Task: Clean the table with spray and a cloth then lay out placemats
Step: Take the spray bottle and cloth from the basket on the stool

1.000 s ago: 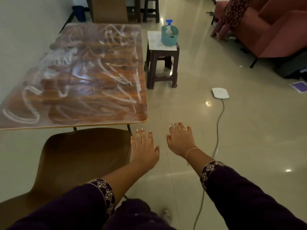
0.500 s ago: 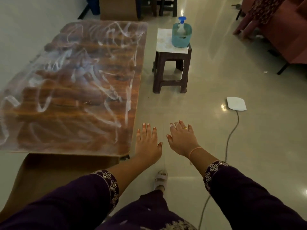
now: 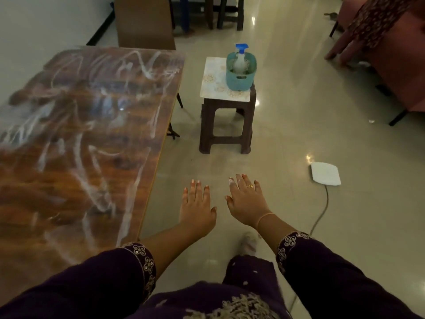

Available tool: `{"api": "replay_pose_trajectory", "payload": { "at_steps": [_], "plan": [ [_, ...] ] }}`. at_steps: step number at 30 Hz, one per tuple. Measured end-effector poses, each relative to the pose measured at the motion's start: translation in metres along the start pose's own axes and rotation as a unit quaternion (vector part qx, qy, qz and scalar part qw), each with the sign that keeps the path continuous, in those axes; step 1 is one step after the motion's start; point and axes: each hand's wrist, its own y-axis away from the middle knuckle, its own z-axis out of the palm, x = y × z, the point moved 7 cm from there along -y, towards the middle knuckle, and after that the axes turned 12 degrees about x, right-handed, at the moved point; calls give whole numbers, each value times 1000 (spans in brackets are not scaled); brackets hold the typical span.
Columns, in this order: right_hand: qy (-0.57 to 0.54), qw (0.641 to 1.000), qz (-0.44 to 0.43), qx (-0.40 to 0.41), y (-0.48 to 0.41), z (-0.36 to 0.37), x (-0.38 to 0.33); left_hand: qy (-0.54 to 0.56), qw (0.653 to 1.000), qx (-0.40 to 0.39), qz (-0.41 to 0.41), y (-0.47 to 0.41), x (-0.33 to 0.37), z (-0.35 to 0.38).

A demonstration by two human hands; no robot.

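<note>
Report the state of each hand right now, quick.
Left hand: open, fingers straight, holding nothing.
Right hand: open, fingers straight, holding nothing.

brown wood-grain tabletop [image 3: 96, 139] smeared with white streaks; teal plastic basket [image 3: 241, 74] holding a clear spray bottle with blue nozzle [image 3: 241, 55]; pale floral-patterned mat [image 3: 215, 85] on dark brown plastic stool [image 3: 226, 125]; dark purple embroidered sleeves [image 3: 128, 272].

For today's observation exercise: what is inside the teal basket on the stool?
A spray bottle stands inside the teal basket, blue head above the rim. The wall hides its base and anything else inside.
</note>
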Motion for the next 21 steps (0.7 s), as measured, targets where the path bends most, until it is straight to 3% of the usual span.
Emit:
{"api": "replay_pose_trajectory", "payload": {
  "at_steps": [12, 21],
  "plan": [
    [-12, 998, -53, -11, -215, -32, 182, 28, 995, 4, -100, -247, 67, -14],
    [-42, 998, -54, -13, -372, -40, 260, 51, 984, 11, -170, -408, 73, -24]
  ]
}}
